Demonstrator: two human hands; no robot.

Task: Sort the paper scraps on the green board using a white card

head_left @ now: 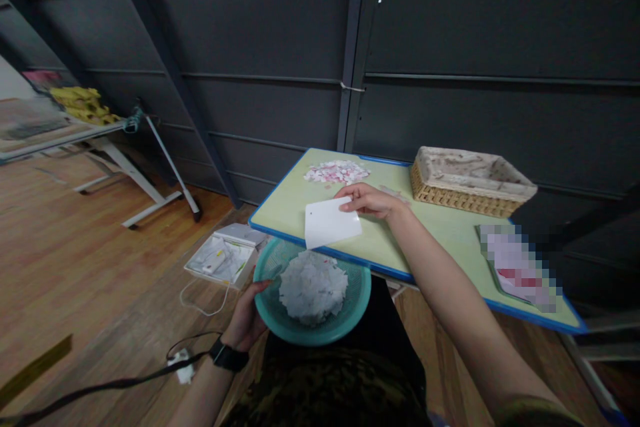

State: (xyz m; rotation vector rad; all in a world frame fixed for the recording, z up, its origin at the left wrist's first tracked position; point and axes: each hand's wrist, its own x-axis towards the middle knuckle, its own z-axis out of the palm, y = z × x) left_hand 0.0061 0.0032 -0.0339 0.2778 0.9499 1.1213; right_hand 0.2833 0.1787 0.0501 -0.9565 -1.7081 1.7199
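Head view. The right hand [367,200] pinches a white scraper [331,221] by its top edge, thumb and fingers closed on the far corner; the card stands on the table [450,230] at the near edge, tilted toward the person. It looks thin, stiff and light — likely slick plastic, best gripped along the straight top edge as now.

The left hand [249,320] grips the rim of a teal bowl [357,293] from the left side, fingers curled under, holding it just below the table's near edge. A heap of white paper scraps [313,287] fills the bowl — loose, very light, liable to scatter; judged best moved by pushing or scooping, not pinching.

More scraps, pink and white [336,172], lie near the table's far edge. A wicker basket [467,181] stands at the far right corner. A white box [223,255] lies on the floor, left of the bowl.
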